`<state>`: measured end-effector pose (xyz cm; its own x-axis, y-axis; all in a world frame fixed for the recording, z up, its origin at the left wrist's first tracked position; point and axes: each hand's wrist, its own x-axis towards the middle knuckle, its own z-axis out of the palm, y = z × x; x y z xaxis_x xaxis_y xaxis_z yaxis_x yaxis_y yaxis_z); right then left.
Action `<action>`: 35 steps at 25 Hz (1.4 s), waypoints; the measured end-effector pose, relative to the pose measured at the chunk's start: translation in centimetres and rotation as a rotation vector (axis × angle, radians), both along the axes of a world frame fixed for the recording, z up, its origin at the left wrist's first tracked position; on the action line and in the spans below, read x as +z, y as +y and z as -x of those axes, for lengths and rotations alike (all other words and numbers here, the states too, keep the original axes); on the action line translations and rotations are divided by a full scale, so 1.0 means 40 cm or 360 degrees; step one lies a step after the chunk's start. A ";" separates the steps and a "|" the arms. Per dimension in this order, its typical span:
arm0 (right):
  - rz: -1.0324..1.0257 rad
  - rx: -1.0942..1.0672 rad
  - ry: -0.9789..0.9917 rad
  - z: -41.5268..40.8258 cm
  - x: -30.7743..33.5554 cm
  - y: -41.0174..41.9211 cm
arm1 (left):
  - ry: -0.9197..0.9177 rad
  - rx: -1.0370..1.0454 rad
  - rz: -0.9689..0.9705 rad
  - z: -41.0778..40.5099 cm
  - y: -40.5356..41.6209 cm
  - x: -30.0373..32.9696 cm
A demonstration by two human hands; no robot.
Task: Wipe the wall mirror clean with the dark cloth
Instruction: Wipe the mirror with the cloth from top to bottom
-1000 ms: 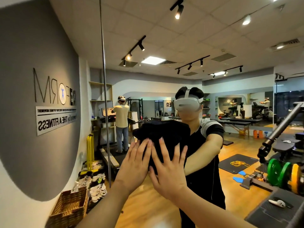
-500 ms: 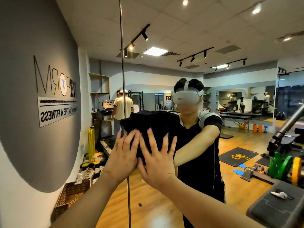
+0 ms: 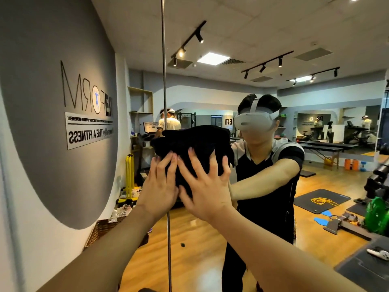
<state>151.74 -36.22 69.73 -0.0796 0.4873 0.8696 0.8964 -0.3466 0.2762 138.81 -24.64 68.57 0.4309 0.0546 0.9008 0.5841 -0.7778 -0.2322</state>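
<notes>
The wall mirror (image 3: 210,91) fills the view and reflects a gym room and me wearing a headset. A vertical metal seam (image 3: 165,81) joins two mirror panels. A bunched dark cloth (image 3: 193,142) is pressed flat against the glass, straddling the seam at chest height. My left hand (image 3: 160,186) lies on the cloth's lower left with fingers spread. My right hand (image 3: 208,186) presses its lower middle, fingers also spread. Both palms hold the cloth against the mirror.
In the reflection there is a grey wall sign (image 3: 88,110) at left, a woven basket (image 3: 105,228) on the wooden floor, weight gear (image 3: 376,216) at right, and another person (image 3: 170,123) far back.
Both hands and the cloth have slid left along the mirror, crossing from the right panel onto the seam. The seam now appears nearer the middle of the view.
</notes>
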 end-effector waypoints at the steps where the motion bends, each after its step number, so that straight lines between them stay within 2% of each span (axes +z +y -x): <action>1: -0.0020 0.0002 -0.0031 0.001 -0.003 0.007 | 0.0021 -0.0004 -0.0007 0.005 0.010 -0.004; 7: -0.0212 0.0005 -0.0169 -0.004 -0.011 0.023 | 0.0148 -0.0067 0.0003 0.035 -0.005 0.033; 13: -0.0368 -0.0052 -0.0164 -0.003 -0.042 0.041 | -0.0306 -0.0313 -0.0052 0.018 -0.049 0.059; 17: -0.0371 -0.0047 -0.0162 -0.013 -0.068 0.036 | -0.0347 -0.0233 -0.0110 -0.033 -0.022 0.036; 23: -0.0335 0.0071 -0.0297 -0.042 -0.065 0.018 | -0.0475 -0.0384 -0.0223 -0.062 -0.020 0.013; 27: -0.0290 0.0174 -0.0327 -0.055 -0.058 0.010 | -0.0605 -0.0382 -0.0191 -0.072 -0.029 -0.002; 31: -0.0248 0.0230 -0.0316 -0.051 -0.055 0.005 | -0.0608 -0.0320 -0.0202 -0.072 -0.029 -0.008; 35: -0.0260 0.0259 -0.0286 -0.047 -0.057 0.008 | -0.0595 -0.0129 -0.0395 -0.062 -0.009 -0.008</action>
